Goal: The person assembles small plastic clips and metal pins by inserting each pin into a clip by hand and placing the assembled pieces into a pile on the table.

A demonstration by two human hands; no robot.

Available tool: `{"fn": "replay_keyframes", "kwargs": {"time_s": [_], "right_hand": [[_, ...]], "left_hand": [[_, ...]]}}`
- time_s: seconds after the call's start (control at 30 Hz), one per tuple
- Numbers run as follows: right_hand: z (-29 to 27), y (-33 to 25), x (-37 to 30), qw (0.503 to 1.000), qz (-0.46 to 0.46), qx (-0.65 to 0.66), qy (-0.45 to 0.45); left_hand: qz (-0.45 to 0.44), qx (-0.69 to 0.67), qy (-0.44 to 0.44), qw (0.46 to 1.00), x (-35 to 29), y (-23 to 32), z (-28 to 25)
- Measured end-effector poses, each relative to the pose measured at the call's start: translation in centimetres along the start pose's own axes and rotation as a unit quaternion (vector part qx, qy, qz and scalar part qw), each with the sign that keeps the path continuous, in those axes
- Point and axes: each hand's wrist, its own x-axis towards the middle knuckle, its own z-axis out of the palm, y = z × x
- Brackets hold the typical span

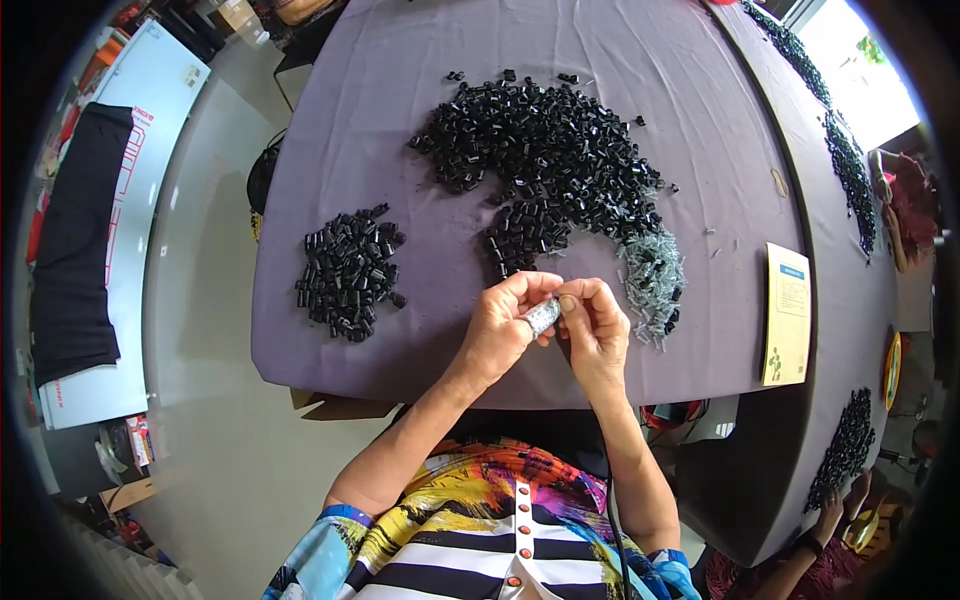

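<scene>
My left hand [500, 328] and my right hand [598, 330] meet above the near edge of the cloth-covered table, fingertips pinched together. At my left thumb sits a pale, speckled silvery piece [542, 317]; whether it is a wrap on the thumb or a loose part, I cannot tell. What the fingertips grip is too small and covered to make out. Just beyond my hands spreads a big heap of small black plastic parts [545, 135]. Right of it, close to my right hand, lies a pile of small clear plastic pieces [652, 275]. A smaller pile of black parts [350, 270] lies to the left.
A yellow booklet [787, 315] lies at the table's right side. Along a second table are more black piles [842, 445], with another person's hands [835, 515] at the nearest one. Black cloth [85, 240] drapes over a white case [160, 120] at far left.
</scene>
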Motion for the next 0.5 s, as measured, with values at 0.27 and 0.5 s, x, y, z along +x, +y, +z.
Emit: {"fn": "replay_keyframes", "kwargs": {"time_s": [0.27,0.5], "right_hand": [[0.3,-0.2,-0.6,0.994,0.024,0.103,-0.008],[0.0,-0.4,-1.0,0.997,-0.021,0.063,-0.028]], "left_hand": [[-0.003,-0.001,0.025,1.000,-0.8,-0.4,-0.6],[-0.007,-0.133,0.088,0.987,-1.2,-0.8,-0.4]]}}
